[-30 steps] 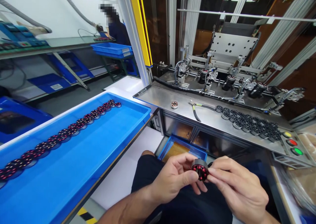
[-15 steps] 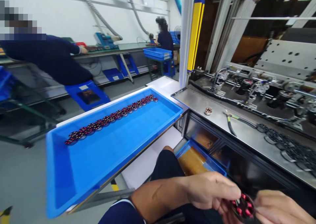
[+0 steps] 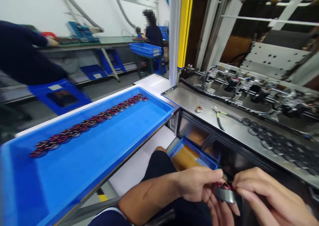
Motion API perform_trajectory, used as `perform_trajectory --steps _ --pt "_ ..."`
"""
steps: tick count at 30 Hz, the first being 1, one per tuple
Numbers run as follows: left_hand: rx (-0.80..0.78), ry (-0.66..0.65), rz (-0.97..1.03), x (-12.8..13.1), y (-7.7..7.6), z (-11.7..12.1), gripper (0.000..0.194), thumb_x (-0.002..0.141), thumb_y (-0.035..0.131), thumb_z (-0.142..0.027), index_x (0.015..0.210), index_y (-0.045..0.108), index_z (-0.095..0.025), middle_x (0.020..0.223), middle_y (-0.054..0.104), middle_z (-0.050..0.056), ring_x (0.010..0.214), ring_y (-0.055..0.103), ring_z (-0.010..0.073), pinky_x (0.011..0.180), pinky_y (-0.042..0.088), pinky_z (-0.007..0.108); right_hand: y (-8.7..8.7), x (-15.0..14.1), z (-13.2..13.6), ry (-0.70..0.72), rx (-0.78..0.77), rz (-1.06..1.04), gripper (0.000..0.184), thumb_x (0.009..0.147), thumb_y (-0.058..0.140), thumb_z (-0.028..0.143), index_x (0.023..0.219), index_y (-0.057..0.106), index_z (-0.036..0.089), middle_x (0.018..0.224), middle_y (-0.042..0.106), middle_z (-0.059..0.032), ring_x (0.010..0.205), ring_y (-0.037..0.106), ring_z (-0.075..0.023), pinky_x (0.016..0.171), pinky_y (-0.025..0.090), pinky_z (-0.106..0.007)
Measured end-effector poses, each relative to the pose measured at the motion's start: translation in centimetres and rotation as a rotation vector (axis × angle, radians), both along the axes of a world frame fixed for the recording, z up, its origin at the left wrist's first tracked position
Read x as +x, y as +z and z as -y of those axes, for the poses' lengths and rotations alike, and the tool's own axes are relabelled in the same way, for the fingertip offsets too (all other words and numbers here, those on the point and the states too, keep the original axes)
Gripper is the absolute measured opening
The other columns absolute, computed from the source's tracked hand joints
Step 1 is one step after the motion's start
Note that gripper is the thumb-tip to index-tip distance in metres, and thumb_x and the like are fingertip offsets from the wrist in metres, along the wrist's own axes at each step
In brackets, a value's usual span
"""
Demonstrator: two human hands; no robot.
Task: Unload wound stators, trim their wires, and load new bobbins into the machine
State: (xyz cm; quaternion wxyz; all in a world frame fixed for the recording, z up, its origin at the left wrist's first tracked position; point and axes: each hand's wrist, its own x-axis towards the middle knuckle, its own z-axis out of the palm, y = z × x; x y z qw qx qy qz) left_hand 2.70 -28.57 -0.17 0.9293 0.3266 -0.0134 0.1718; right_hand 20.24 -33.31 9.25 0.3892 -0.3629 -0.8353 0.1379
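Low down, red-wound ring (image 3: 225,194) in left hand (image 3: 198,184), right hand (image 3: 269,193) at rim

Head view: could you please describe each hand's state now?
Left hand: closed, holding a round metal-rimmed part.
Right hand: closed at the part's edge; grip cannot be told.

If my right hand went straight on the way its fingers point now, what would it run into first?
Your right hand would likely meet the round part held in your left hand first, with that left hand just beyond. It may be touching the part; depth there is unclear.
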Motion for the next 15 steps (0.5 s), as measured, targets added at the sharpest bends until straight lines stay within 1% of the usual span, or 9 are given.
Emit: perform_trajectory --steps 1,2,4,7,8,10,12,13,15 --pt "0.008 -0.01 0.022 0.1 0.0 0.2 0.058 0.083 0.057 -0.067 0.092 0.065 -0.01 0.069 0.072 0.009 0.075 0.076 0.0316 0.067 0.057 0.041 0.7 -0.3 0.0 0.009 0.008 0.034 0.011 0.09 0.06 0.011 0.092 0.067 0.019 0.073 0.068 -0.0038 0.064 0.066 -0.0125 0.059 0.056 -0.019" --pt "0.006 0.042 0.043 0.1 0.1 0.4 0.05 0.086 0.059 -0.059 0.099 0.064 -0.011 0.072 0.073 0.009 0.07 0.076 0.0287 0.061 0.057 0.037 1.2 -0.5 0.1 -0.009 0.017 0.05 0.013 0.09 0.058 0.008 0.092 0.065 0.018 0.073 0.067 -0.0036 0.064 0.065 -0.0114 0.059 0.055 -0.018" --pt "-0.006 0.259 0.067 0.0 0.9 0.8 0.035 0.086 0.068 -0.039 0.111 0.061 -0.015 0.083 0.075 0.008 0.067 0.075 0.0218 0.058 0.056 0.028 1.4 -0.6 0.3 -0.1 0.02 0.034 0.015 0.089 0.057 0.004 0.09 0.063 0.017 0.073 0.065 -0.003 0.064 0.063 -0.0099 0.06 0.054 -0.017" --pt "-0.026 0.559 0.094 -0.5 2.5 1.1 0.037 0.071 0.082 -0.013 0.103 0.064 -0.021 0.107 0.07 0.005 0.099 0.072 0.0196 0.082 0.057 0.029 1.0 -0.5 0.7 -0.178 -0.026 -0.019 0.015 0.089 0.058 0.003 0.091 0.063 0.017 0.076 0.065 -0.0026 0.068 0.063 -0.0091 0.062 0.052 -0.018" --pt "-0.037 0.621 0.117 -0.5 2.9 1.0 0.038 0.066 0.085 -0.011 0.098 0.065 -0.021 0.109 0.069 0.003 0.109 0.068 0.0202 0.092 0.054 0.032 0.8 -0.4 0.7 -0.185 -0.047 -0.041 0.015 0.089 0.058 0.003 0.09 0.063 0.017 0.077 0.065 -0.0021 0.068 0.062 -0.0088 0.062 0.051 -0.018" --pt "-0.066 0.671 0.14 -0.4 3.1 0.6 0.04 0.064 0.088 -0.019 0.097 0.066 -0.022 0.111 0.068 0.002 0.118 0.062 0.0212 0.101 0.049 0.034 0.6 -0.3 0.8 -0.165 -0.084 -0.084 0.014 0.09 0.058 0.004 0.089 0.062 0.018 0.076 0.064 -0.0014 0.067 0.061 -0.0087 0.062 0.051 -0.019" --pt "-0.076 0.556 0.089 0.0 2.5 0.1 0.038 0.074 0.081 -0.039 0.103 0.067 -0.019 0.106 0.071 0.006 0.109 0.067 0.0212 0.094 0.052 0.031 0.5 -0.2 0.7 -0.098 -0.108 -0.112 0.015 0.09 0.057 0.004 0.088 0.061 0.018 0.075 0.064 -0.0013 0.067 0.061 -0.0095 0.062 0.051 -0.021" --pt "-0.067 0.416 0.06 0.4 2.0 -0.1 0.044 0.08 0.072 -0.051 0.104 0.068 -0.015 0.101 0.073 0.01 0.099 0.071 0.0223 0.086 0.055 0.031 0.5 -0.1 0.7 -0.063 -0.112 -0.119 0.015 0.09 0.056 0.004 0.089 0.061 0.018 0.074 0.064 -0.0014 0.067 0.061 -0.01 0.062 0.052 -0.021" --pt "-0.032 0.072 0.045 1.1 0.8 -0.3 0.07 0.085 0.049 -0.072 0.097 0.07 -0.006 0.086 0.075 0.016 0.078 0.074 0.0256 0.068 0.057 0.033 0.5 0.0 0.7 -0.01 -0.109 -0.119 0.017 0.09 0.054 0.003 0.09 0.061 0.018 0.072 0.064 -0.0014 0.066 0.061 -0.0106 0.061 0.052 -0.022"
